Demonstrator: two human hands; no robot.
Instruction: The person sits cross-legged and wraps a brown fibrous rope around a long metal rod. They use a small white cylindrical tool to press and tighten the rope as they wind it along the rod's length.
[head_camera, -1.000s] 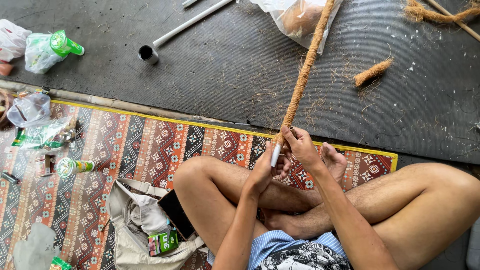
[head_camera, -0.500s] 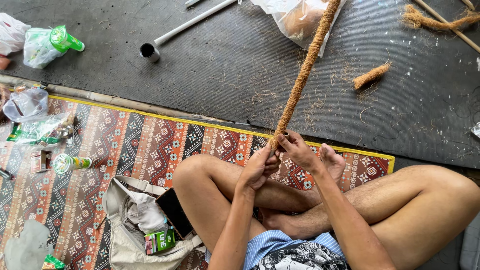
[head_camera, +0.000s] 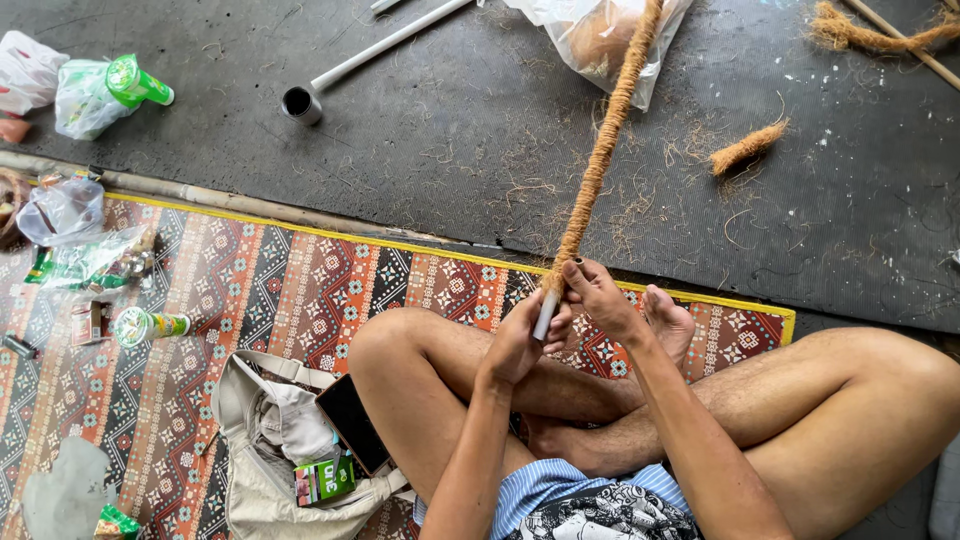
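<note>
Head view shows a person sitting cross-legged on a patterned mat (head_camera: 250, 290), both hands at the near end of a long fibre-wrapped pole (head_camera: 600, 150). Left hand (head_camera: 520, 340) has its grip closed around the pole's bare white end; right hand (head_camera: 600, 298) pinches the coir wrapping just above it. From there the pole slants up across the dark floor mat (head_camera: 430, 130) toward a plastic bag (head_camera: 600, 40). A loose fibre tuft (head_camera: 748, 148) lies well apart.

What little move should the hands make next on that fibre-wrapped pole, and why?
Probably wind the fibre further down: the left hand grips the bare white end of the pole, and the right hand pinches where the brown wrapping stops.
</note>
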